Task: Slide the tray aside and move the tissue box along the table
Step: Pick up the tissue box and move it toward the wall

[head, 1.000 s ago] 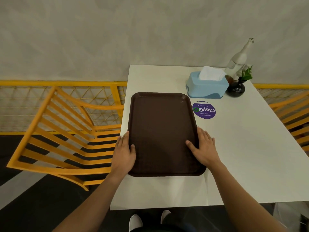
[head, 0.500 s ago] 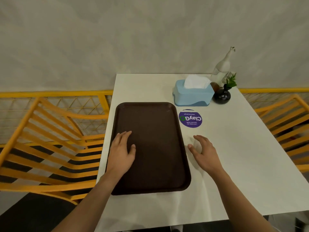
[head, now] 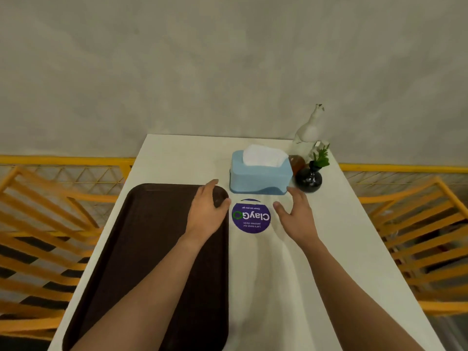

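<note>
Looking matt, finely textured plastic: brown tray (head: 141, 249). Showing smooth plastic, soft white paper on top: blue tissue box (head: 260, 177). Gleaming glossy: black vase (head: 308, 180).

1 tray (head: 141, 249) – 1 tissue box (head: 260, 177) – 2 chairs (head: 50, 224)

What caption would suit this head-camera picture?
Both open hands, left hand and right hand, reach toward the tissue box beside the tray.

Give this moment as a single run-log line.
stage: reach for tissue box | tray: at table's left edge | left hand: open, over tray corner | right hand: open, near box, no contact
</note>
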The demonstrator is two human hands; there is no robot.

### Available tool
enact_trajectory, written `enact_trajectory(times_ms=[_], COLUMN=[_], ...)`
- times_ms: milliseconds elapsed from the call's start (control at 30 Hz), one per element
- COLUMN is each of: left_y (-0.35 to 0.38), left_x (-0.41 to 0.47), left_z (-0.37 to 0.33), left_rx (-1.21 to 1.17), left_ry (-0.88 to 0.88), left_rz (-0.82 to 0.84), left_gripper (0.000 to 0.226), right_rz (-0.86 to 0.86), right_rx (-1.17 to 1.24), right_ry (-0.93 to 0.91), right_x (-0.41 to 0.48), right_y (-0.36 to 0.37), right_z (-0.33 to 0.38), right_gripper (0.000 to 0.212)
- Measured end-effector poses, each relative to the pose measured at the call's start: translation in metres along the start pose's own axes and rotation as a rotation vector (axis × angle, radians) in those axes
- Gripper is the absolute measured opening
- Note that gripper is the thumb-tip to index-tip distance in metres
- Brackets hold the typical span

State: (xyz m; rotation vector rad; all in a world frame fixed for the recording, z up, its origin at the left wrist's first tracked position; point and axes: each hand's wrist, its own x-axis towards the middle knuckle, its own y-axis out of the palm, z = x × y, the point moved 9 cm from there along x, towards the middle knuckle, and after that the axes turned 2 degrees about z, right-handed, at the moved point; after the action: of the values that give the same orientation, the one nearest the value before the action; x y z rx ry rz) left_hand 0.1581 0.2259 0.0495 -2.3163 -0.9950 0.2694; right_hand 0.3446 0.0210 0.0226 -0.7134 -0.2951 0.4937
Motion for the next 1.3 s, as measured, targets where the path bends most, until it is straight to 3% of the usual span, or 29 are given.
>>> enact_trajectory(times_ms=[300,567,633,800,1300], left_y=[0.045,0.069,0.074,0.078,0.064], left_x=[0.065,0.102,0.105,0.109,0.115], left_z=[-0.001,-0.001,-0.001,-0.009,-0.004], left_rx=[0.035,0.066,0.022,-0.008,-0.104], left_ry=[-0.067,-0.100,-0.099,-0.042,0.006], left_rz=[0.081,0.203,0.222,0.174,0.098], left_gripper=[0.096,0.111,0.106,0.068,0.061], right_rz=[0.030,0.112,0.118,0.095,0.062], right_rx=[0.114,0.278,0.266,0.202,0.155], right_ry=[0.162,0.074,0.066,0.063,0.106], right_x=[0.074,0.089,0.090,0.093,0.098], right_y=[0.009,0.030,0.031,0.029,0.037], right_z=[-0.044,-0.045,-0.045,-0.048,-0.046], right_gripper=[0.090,0.077,0.078,0.068,0.065])
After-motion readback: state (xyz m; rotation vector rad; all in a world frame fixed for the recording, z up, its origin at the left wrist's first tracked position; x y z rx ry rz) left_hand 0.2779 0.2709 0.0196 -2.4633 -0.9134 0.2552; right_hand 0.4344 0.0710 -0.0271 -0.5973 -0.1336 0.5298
